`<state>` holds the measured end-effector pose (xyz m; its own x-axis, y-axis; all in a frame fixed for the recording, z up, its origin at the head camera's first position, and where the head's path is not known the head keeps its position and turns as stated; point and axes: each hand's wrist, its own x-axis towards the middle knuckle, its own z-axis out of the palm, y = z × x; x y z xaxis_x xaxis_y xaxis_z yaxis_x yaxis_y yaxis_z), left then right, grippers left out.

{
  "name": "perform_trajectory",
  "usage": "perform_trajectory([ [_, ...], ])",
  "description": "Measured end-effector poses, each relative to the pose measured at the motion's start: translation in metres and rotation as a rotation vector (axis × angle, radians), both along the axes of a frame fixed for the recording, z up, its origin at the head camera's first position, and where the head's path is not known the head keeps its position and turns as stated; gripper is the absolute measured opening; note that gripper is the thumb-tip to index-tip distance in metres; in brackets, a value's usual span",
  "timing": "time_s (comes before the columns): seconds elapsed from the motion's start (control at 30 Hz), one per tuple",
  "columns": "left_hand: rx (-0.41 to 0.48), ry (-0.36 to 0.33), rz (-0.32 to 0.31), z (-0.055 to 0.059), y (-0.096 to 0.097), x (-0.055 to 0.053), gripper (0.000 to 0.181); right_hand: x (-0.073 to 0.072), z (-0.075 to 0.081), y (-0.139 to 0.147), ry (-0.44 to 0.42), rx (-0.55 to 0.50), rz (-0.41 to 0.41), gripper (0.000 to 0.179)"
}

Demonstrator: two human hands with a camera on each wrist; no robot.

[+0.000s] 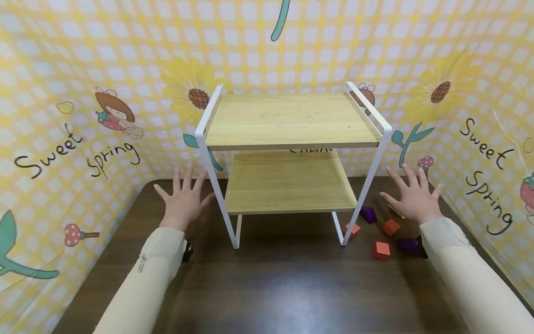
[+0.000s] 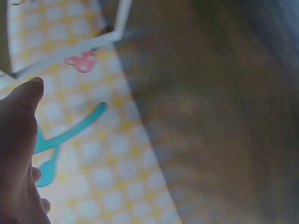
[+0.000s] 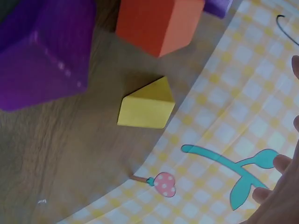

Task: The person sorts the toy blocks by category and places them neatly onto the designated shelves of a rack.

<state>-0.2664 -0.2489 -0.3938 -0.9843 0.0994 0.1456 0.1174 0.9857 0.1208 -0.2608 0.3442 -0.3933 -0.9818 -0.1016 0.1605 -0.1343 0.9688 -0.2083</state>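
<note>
Pale sleeves (image 1: 139,280) (image 1: 467,273), splayed hands (image 1: 182,204) (image 1: 417,199) beside shelf (image 1: 288,120)

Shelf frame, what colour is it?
White; the frame shows best in the head view.

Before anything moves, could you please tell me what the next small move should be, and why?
Perhaps ease the right hand toward the yellow block: the hand is open and empty, and the head view shows the block right beside it.

A yellow and white checked cloth (image 1: 271,62) hung behind the dark brown table (image 1: 267,283) and along both its sides. On the cloth were printed sunflowers (image 1: 198,98) and the words "Sweet Spring" (image 1: 487,144). Pale light (image 1: 294,304) was reflected on the table.
</note>
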Motion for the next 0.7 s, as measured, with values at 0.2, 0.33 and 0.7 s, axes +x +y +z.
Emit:
perform_trajectory([
  [0.2, 0.052, 0.052, -0.025, 0.016, 0.007, 0.011, 0.078, 0.007, 0.000, -0.006, 0.038, -0.035, 0.019, 0.078],
  [0.33, 0.075, 0.079, -0.029, 0.028, 0.007, 0.022, 0.079, 0.009, 0.000, -0.012, 0.061, -0.071, 0.045, 0.075],
  [0.7, 0.134, 0.180, -0.063, 0.067, 0.011, 0.044, 0.079, 0.016, 0.002, -0.020, 0.080, -0.157, 0.052, 0.069],
])
